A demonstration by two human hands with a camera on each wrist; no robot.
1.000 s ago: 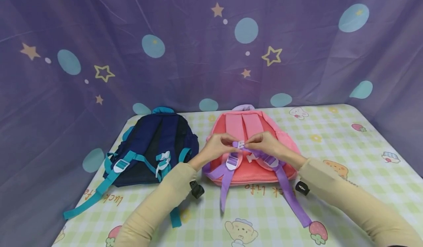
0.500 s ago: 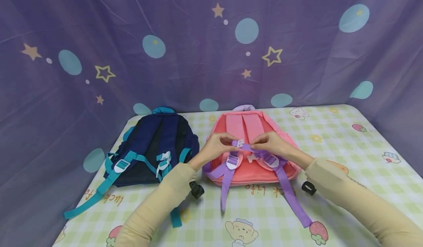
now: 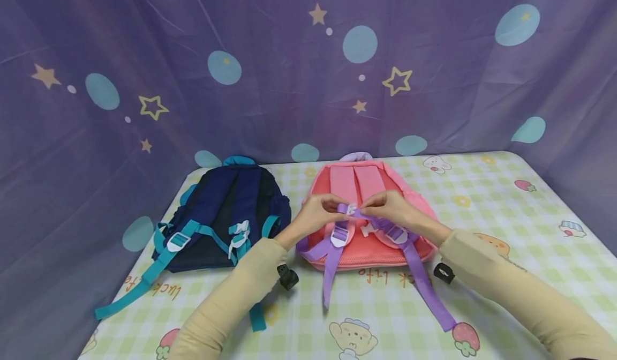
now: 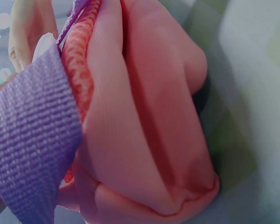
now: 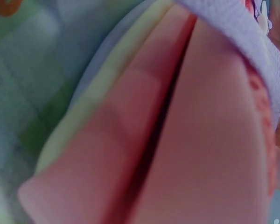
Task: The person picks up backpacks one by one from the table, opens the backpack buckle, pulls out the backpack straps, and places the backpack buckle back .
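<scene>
A pink backpack (image 3: 349, 253) lies with its strap side up, purple webbing hanging from its lower part. Over its middle, my left hand (image 3: 315, 212) pinches purple webbing just left of a small white buckle (image 3: 351, 209). From the other side my right hand (image 3: 392, 208) pinches the purple strap close to that buckle; my fingers partly cover the joint. A white bone-shaped piece (image 3: 368, 229) sits below. The left wrist view is filled by the bag's pink side (image 4: 154, 93) and a purple strap (image 4: 35, 126); the right wrist view shows its other side (image 5: 210, 121).
To the left lies a navy backpack (image 3: 219, 199) with teal straps, one teal strap end (image 3: 120, 305) trailing toward the table's left edge. A checked cloth (image 3: 506, 210) covers the table. A purple curtain (image 3: 289, 119) hangs behind it.
My right hand slid a little to the right along the purple strap, then came back left toward the white buckle. My left hand and both backpacks stay nearly where they were.
</scene>
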